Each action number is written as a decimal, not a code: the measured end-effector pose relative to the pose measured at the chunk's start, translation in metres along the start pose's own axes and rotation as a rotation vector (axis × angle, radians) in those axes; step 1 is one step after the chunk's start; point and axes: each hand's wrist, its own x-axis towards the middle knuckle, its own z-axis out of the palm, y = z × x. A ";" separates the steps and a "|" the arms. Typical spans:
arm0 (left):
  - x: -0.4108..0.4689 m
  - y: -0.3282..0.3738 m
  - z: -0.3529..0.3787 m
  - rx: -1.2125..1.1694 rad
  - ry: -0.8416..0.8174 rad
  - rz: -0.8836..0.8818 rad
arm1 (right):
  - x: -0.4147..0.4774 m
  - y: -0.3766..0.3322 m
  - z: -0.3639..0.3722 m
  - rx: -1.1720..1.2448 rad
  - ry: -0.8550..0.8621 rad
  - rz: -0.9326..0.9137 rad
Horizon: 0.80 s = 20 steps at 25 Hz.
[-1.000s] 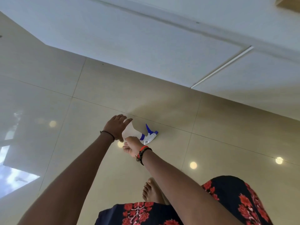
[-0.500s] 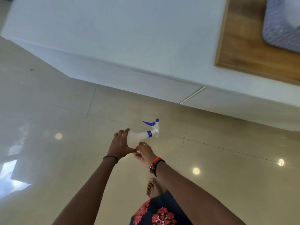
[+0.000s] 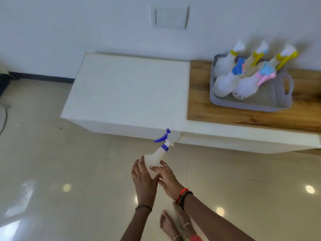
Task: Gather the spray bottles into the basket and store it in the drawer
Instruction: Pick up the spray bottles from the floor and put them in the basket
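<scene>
Underfoot, the glossy beige tiled floor (image 3: 69,171) fills the lower part of the view, with round light reflections on it, and a white wall (image 3: 69,32) with a pale switch plate (image 3: 169,17) rises behind. Against that wall stands a low white cabinet (image 3: 128,91) whose bare top meets a wooden tabletop (image 3: 243,117) on the right. On the wood sits a grey slotted basket (image 3: 284,89) with a handle opening on its right end; five spray bottles lean inside it, three with yellow heads (image 3: 257,56) at the back, one with a blue head (image 3: 227,80) and one with a pink and light-blue head (image 3: 248,86) in front. A seam in the cabinet front (image 3: 180,137) lies just behind the nozzle of the bottle in hand. That white spray bottle with the blue trigger (image 3: 157,158) is held over the floor, well apart from the basket, nozzle tilted up toward the cabinet. The left hand (image 3: 143,178) cups its base with fingers wrapped around the left side; the right hand (image 3: 167,178), wearing a ring and red and dark wristbands, grips the lower body with fingers curled across it. Bare feet (image 3: 169,225) show below the arms.
</scene>
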 end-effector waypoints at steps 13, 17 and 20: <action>-0.009 0.180 -0.024 -0.354 -0.141 0.078 | -0.099 -0.161 -0.078 0.150 0.071 -0.268; 0.003 0.219 -0.005 -0.340 -0.258 0.092 | -0.111 -0.194 -0.115 0.130 0.090 -0.355; 0.013 0.243 0.015 -0.295 -0.293 0.120 | -0.112 -0.217 -0.144 0.073 0.103 -0.381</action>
